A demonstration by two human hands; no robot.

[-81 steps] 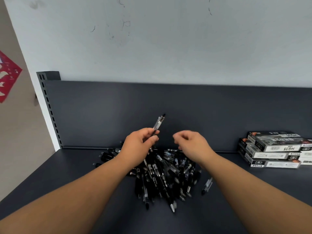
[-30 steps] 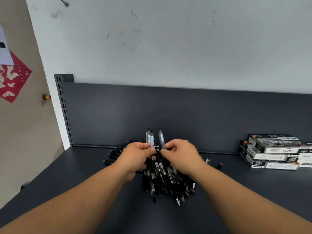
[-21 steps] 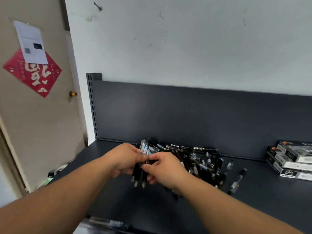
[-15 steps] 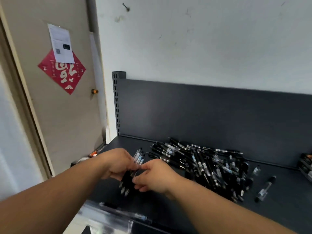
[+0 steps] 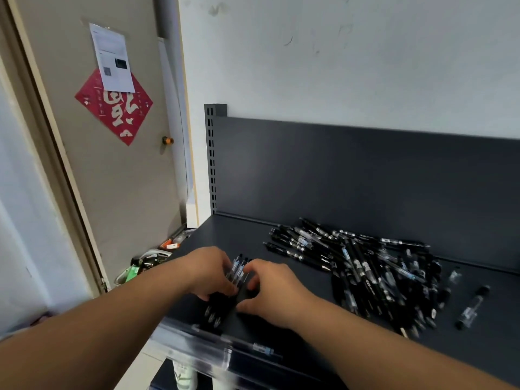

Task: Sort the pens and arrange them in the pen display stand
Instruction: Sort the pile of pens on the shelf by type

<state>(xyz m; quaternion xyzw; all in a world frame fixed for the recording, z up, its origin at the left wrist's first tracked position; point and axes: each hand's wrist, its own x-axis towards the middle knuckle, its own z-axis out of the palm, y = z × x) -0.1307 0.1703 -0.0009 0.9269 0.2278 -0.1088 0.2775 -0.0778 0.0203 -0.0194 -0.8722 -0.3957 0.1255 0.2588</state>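
Observation:
A small bundle of black pens (image 5: 238,273) sits low over the dark shelf (image 5: 239,237) near its left front corner. My left hand (image 5: 209,273) grips the bundle from the left and my right hand (image 5: 274,291) grips it from the right, fingers curled around the barrels. The pen tips point toward me below the hands. A large loose pile of black pens (image 5: 363,266) lies on the shelf to the right. One clear pen (image 5: 472,308) lies apart at the far right. No pen display stand is in view.
The shelf has a dark back panel (image 5: 365,175) and a clear plastic front strip (image 5: 202,344). A door (image 5: 112,164) with a red paper decoration stands to the left. Clutter lies on the floor (image 5: 149,263) beside the shelf.
Both hands gathered several pens from the pile and carried the bundle left to the shelf's left front corner, lowering it toward the surface. The view swung left; the boxes on the right left the frame.

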